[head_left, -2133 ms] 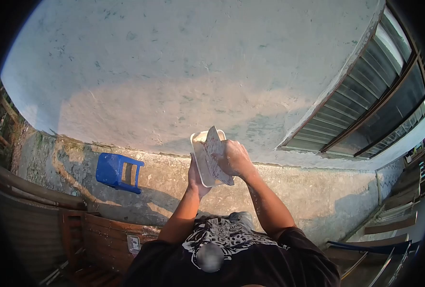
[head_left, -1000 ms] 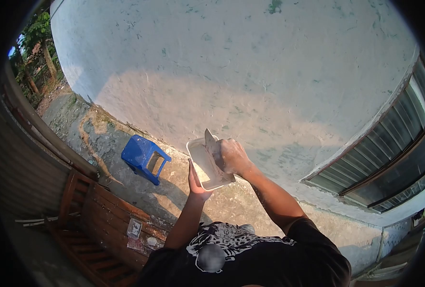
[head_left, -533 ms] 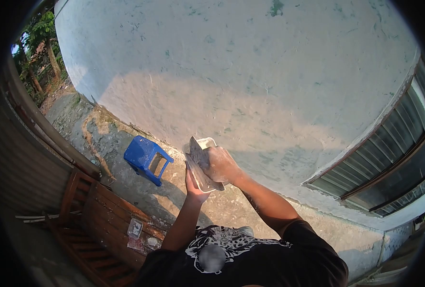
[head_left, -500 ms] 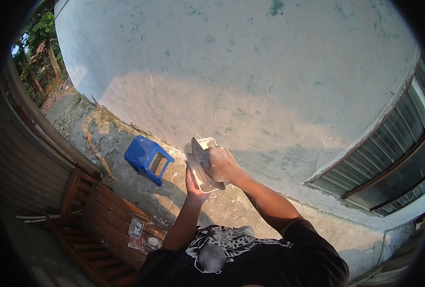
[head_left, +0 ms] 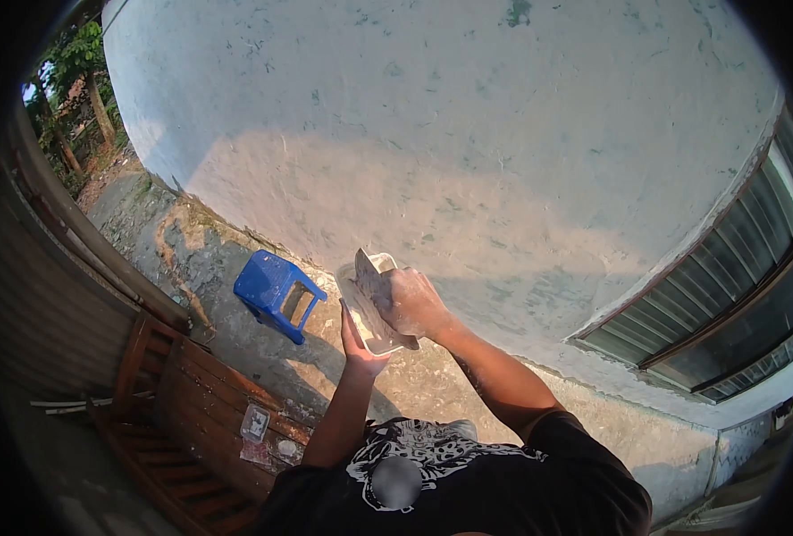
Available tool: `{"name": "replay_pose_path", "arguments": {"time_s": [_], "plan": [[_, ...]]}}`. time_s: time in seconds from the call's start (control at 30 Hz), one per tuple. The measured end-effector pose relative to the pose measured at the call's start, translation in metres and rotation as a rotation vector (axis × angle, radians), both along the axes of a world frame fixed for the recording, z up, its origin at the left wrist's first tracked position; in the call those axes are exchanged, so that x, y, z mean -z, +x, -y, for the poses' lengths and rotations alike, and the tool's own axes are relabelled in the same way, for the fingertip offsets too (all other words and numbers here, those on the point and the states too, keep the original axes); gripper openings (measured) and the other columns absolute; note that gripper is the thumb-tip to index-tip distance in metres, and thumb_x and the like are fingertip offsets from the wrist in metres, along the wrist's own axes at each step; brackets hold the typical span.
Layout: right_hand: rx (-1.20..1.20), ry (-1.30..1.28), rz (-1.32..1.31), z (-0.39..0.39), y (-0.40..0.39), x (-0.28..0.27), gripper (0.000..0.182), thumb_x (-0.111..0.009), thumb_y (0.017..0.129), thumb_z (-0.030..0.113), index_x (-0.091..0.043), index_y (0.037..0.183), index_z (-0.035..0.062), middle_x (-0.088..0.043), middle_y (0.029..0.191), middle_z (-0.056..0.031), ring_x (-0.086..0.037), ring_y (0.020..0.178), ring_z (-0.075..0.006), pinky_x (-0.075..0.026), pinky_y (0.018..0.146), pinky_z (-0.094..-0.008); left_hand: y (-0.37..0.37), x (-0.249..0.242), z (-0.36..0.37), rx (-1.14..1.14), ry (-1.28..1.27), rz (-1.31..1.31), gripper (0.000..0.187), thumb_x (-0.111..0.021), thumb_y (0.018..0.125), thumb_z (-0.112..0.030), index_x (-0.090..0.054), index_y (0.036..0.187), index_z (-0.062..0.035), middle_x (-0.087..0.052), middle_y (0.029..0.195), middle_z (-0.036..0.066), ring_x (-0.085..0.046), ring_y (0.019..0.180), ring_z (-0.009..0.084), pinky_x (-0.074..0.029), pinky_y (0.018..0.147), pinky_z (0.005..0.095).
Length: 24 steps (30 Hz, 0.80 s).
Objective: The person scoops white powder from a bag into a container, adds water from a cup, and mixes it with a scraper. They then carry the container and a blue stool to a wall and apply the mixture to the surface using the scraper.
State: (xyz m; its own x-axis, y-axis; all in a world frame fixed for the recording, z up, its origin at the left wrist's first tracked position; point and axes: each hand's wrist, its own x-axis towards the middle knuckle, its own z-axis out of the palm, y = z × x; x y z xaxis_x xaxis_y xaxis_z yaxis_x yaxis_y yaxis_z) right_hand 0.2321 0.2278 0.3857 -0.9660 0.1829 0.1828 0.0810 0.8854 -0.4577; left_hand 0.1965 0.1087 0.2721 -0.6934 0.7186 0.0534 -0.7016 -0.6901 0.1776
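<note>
A white rectangular plastic tub is held out in front of my chest, tilted, with pale paste smeared inside. My left hand supports it from below and along its near-left side, fingers partly hidden behind it. My right hand, dusted with white, is closed round the grip of a wide flat plastering trowel. The long metal blade lies across the tub's opening, its two ends near the rim. The grip itself is hidden by my fingers.
A patchy, pale plastered wall rises ahead. A blue plastic stool stands on the rough ground to the left. Behind it is a wooden bench carrying a clear plastic box. Louvred windows are at right.
The tub, the trowel and both hands have shifted slightly to the left. My right hand keeps its grip on the trowel, and my left still holds the tub.
</note>
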Motion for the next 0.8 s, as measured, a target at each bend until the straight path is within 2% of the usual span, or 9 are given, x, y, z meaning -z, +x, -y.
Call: {"name": "replay_pose_path", "arguments": {"time_s": [0.1,0.13,0.2,0.27,0.37,0.47,0.6,0.67,0.8], "plan": [[-0.059,-0.040,-0.021,-0.005,-0.002,0.005,0.035,-0.072,0.076,0.014,-0.066,0.103,-0.0060,-0.066,0.087,-0.0287,-0.065,0.085,-0.0467,-0.053,0.075,-0.0521,0.003,-0.008,0.003,0.045,-0.066,0.027,0.058,-0.037,0.105,-0.053,-0.041,0.149,-0.0158,-0.049,0.146,0.007,-0.048,0.134,0.0277,-0.038,0.112,0.0507],[-0.041,0.011,0.045,-0.012,-0.005,0.001,0.035,-0.072,0.076,0.015,-0.066,0.104,-0.0057,-0.066,0.087,-0.0288,-0.065,0.085,-0.0465,-0.053,0.075,-0.0519,0.000,0.008,0.000,0.034,0.083,-0.024,0.058,-0.037,0.105,-0.053,-0.041,0.149,-0.0156,-0.049,0.147,0.007,-0.048,0.134,0.0279,-0.038,0.112,0.0507],[-0.040,0.065,0.106,-0.017,-0.006,-0.009,0.036,-0.071,0.076,0.015,-0.066,0.104,-0.0054,-0.066,0.087,-0.0289,-0.065,0.085,-0.0464,-0.053,0.074,-0.0518,0.002,0.010,0.004,0.004,0.085,-0.053,0.058,-0.037,0.105,-0.053,-0.041,0.149,-0.0156,-0.049,0.147,0.007,-0.048,0.134,0.0278,-0.038,0.112,0.0505],[0.023,0.146,-0.118,-0.018,-0.001,-0.017,0.019,-0.067,0.076,0.012,-0.067,0.087,-0.0031,-0.067,0.084,-0.0281,-0.068,0.085,-0.0446,-0.055,0.077,-0.0503,0.000,0.007,0.008,-0.050,0.112,-0.133,0.058,-0.036,0.105,-0.053,-0.040,0.150,-0.0158,-0.048,0.147,0.006,-0.048,0.135,0.0274,-0.037,0.113,0.0497],[-0.105,0.240,-0.150,-0.004,-0.001,-0.007,0.016,-0.067,0.075,0.012,-0.066,0.082,-0.0021,-0.067,0.080,-0.0271,-0.068,0.080,-0.0443,-0.055,0.076,-0.0506,-0.006,0.010,0.015,-0.033,0.138,-0.085,0.058,-0.034,0.106,-0.052,-0.039,0.151,-0.0161,-0.048,0.147,0.006,-0.047,0.135,0.0269,-0.037,0.114,0.0498],[-0.126,0.170,-0.030,0.017,-0.010,-0.001,0.017,-0.067,0.075,0.012,-0.065,0.082,-0.0031,-0.066,0.080,-0.0264,-0.067,0.081,-0.0443,-0.055,0.076,-0.0504,-0.007,0.008,0.021,-0.074,0.050,-0.059,0.058,-0.032,0.106,-0.052,-0.038,0.151,-0.0163,-0.048,0.147,0.006,-0.047,0.135,0.0266,-0.037,0.114,0.0503],[-0.155,0.062,-0.156,0.035,-0.016,-0.003,0.017,-0.066,0.077,0.011,-0.067,0.083,-0.0041,-0.068,0.083,-0.0277,-0.068,0.084,-0.0443,-0.056,0.077,-0.0498,-0.006,0.000,0.033,-0.124,0.048,-0.135,0.056,-0.031,0.107,-0.051,-0.039,0.150,-0.0154,-0.048,0.147,0.006,-0.048,0.134,0.0256,-0.038,0.113,0.0479],[-0.140,0.031,0.058,0.037,-0.022,-0.009,0.018,-0.064,0.078,0.011,-0.069,0.085,-0.0045,-0.068,0.085,-0.0289,-0.069,0.085,-0.0443,-0.056,0.077,-0.0487,-0.007,-0.002,0.037,-0.147,0.040,-0.167,0.054,-0.029,0.108,-0.048,-0.039,0.149,-0.0140,-0.049,0.145,0.006,-0.049,0.133,0.0247,-0.040,0.112,0.0449],[-0.092,0.057,-0.040,0.028,-0.027,-0.015,0.023,-0.068,0.081,0.017,-0.067,0.087,-0.0053,-0.065,0.083,-0.0303,-0.066,0.087,-0.0450,-0.052,0.080,-0.0526,-0.007,0.000,0.046,-0.146,0.077,-0.098,0.053,-0.028,0.109,-0.046,-0.040,0.148,-0.0130,-0.051,0.143,0.006,-0.052,0.130,0.0248,-0.041,0.111,0.0444]]}}
